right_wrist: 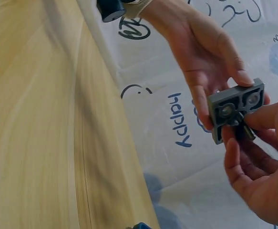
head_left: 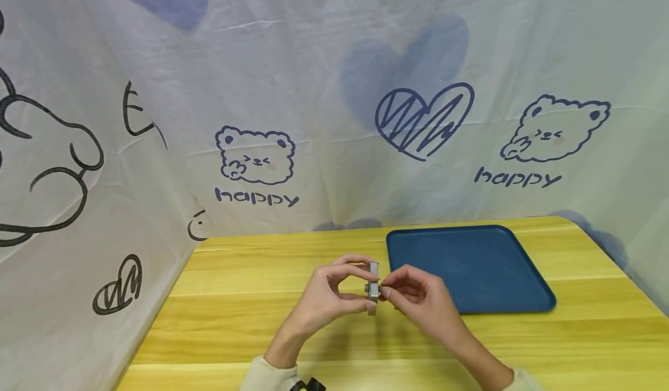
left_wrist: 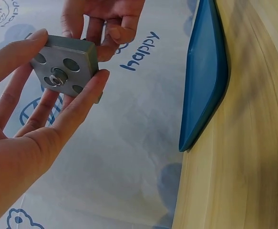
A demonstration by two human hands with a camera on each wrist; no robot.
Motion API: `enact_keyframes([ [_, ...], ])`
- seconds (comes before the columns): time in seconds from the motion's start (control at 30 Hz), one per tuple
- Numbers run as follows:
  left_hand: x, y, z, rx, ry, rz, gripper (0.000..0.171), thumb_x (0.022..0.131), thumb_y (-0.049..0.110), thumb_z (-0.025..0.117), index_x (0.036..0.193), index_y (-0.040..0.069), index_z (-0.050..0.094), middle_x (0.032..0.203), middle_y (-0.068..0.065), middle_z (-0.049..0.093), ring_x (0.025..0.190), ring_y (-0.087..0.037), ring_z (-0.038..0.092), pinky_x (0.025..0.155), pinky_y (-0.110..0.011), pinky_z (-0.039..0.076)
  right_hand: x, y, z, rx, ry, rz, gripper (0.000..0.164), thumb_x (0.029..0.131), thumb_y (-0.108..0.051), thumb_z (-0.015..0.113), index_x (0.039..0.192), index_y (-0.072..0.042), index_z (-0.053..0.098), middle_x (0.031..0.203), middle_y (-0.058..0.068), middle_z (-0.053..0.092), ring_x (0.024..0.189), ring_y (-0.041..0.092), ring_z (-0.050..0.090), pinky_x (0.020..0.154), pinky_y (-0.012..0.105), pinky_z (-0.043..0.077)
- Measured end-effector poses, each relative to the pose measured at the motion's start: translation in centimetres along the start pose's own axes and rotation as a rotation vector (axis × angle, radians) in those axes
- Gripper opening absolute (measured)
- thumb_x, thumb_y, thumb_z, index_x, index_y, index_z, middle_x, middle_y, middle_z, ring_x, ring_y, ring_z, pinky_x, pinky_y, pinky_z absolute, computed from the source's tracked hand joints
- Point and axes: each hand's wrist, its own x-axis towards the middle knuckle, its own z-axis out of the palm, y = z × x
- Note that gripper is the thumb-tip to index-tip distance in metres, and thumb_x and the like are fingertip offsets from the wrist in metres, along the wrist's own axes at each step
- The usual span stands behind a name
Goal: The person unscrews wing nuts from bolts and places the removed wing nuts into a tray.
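Note:
Over the table, my left hand (head_left: 320, 298) grips a grey square plate (left_wrist: 60, 56) by its edges, thumb and fingers on opposite sides. Round recesses mark the plate's flat face, and a bolt head (left_wrist: 57, 78) sits among them. In the right wrist view the plate's other face is ribbed, and the bolt's threaded end (right_wrist: 249, 132) sticks out of it. Thumb and fingers of my right hand (head_left: 422, 295) pinch around the bolt on this side. Whether a nut is under those fingertips is hidden.
A blue tray (head_left: 470, 269) lies on the yellow wood-grain table (head_left: 235, 298), behind and to the right of my hands. A printed white cloth (head_left: 313, 77) hangs along the back and left of the table.

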Motion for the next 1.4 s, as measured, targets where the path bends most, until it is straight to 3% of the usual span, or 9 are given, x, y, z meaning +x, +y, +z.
enact_keyframes([
  [0.27,-0.1,0.3,-0.5,-0.034,0.010,0.009,0.037,0.083,-0.003,0.083,0.118,-0.007,0.071,0.142,-0.022,0.051,0.133,-0.034,0.052,0.091,-0.049,0.059,-0.1,0.3,0.8,-0.240,0.100,-0.377,0.024,0.089,0.006,0.076,0.100,-0.015,0.074,0.106,0.005,0.075,0.090,0.017,0.074,0.073,0.027,0.062],
  [0.47,-0.1,0.5,-0.6,-0.035,0.011,0.026,0.037,0.083,-0.001,0.084,0.118,-0.007,0.071,0.141,-0.021,0.052,0.132,-0.034,0.053,0.091,-0.050,0.060,-0.1,0.6,1.0,-0.372,0.132,-0.619,0.033,0.079,0.014,0.080,0.097,-0.013,0.073,0.106,0.009,0.074,0.092,0.023,0.074,0.080,0.019,0.059],
  [0.63,-0.1,0.6,-0.6,-0.043,0.013,0.041,0.037,0.083,-0.003,0.083,0.118,-0.008,0.071,0.140,-0.020,0.053,0.131,-0.037,0.053,0.090,-0.051,0.060,0.1,1.1,1.0,-0.409,0.150,-0.788,0.006,0.096,-0.004,0.073,0.099,-0.009,0.075,0.110,0.015,0.072,0.093,0.028,0.073,0.082,0.018,0.059],
  [0.73,-0.1,0.5,-0.6,-0.052,0.019,0.044,0.037,0.083,-0.004,0.083,0.117,-0.009,0.071,0.140,-0.021,0.053,0.131,-0.037,0.054,0.089,-0.050,0.060,0.2,1.4,1.0,-0.422,0.163,-0.818,0.010,0.102,-0.013,0.066,0.099,-0.008,0.075,0.111,0.015,0.071,0.095,0.030,0.073,0.084,0.019,0.058],
  [0.87,-0.1,0.3,-0.5,-0.054,0.022,0.031,0.037,0.083,-0.005,0.083,0.117,-0.010,0.070,0.140,-0.021,0.053,0.132,-0.037,0.053,0.090,-0.050,0.060,0.1,1.5,1.0,-0.408,0.164,-0.782,0.002,0.098,-0.009,0.071,0.099,-0.009,0.073,0.111,0.014,0.072,0.095,0.029,0.073,0.086,0.019,0.058],
  [0.97,-0.1,0.3,-0.5,-0.042,0.028,0.025,0.037,0.082,-0.007,0.083,0.117,-0.009,0.071,0.141,-0.020,0.053,0.132,-0.037,0.053,0.091,-0.050,0.059,-0.1,1.2,1.0,-0.375,0.151,-0.696,0.018,0.090,-0.001,0.078,0.104,-0.008,0.072,0.113,0.013,0.072,0.097,0.027,0.073,0.086,0.020,0.058],
  [1.07,-0.1,0.4,-0.5,-0.027,0.037,0.022,0.037,0.081,-0.008,0.082,0.117,-0.008,0.072,0.140,-0.019,0.054,0.132,-0.036,0.053,0.090,-0.049,0.060,-0.2,0.9,0.8,-0.253,0.106,-0.540,0.033,0.088,0.008,0.076,0.116,-0.007,0.068,0.118,0.013,0.070,0.105,0.025,0.071,0.087,0.026,0.060],
  [1.17,-0.1,0.4,-0.6,-0.018,0.033,0.018,0.037,0.081,-0.009,0.081,0.117,-0.009,0.071,0.140,-0.019,0.054,0.133,-0.035,0.053,0.090,-0.048,0.060,-0.2,0.6,0.5,-0.112,0.081,-0.361,0.034,0.094,0.009,0.067,0.125,-0.004,0.063,0.123,0.014,0.068,0.112,0.024,0.069,0.089,0.032,0.061],
  [1.4,-0.1,0.3,-0.4,0.005,0.020,0.009,0.034,0.083,-0.008,0.080,0.116,-0.005,0.073,0.141,-0.015,0.054,0.134,-0.033,0.052,0.092,-0.048,0.059,0.1,0.5,0.2,0.096,0.065,0.028,0.025,0.103,-0.014,0.064,0.122,0.003,0.062,0.117,0.018,0.069,0.102,0.024,0.072,0.083,0.043,0.062],
])
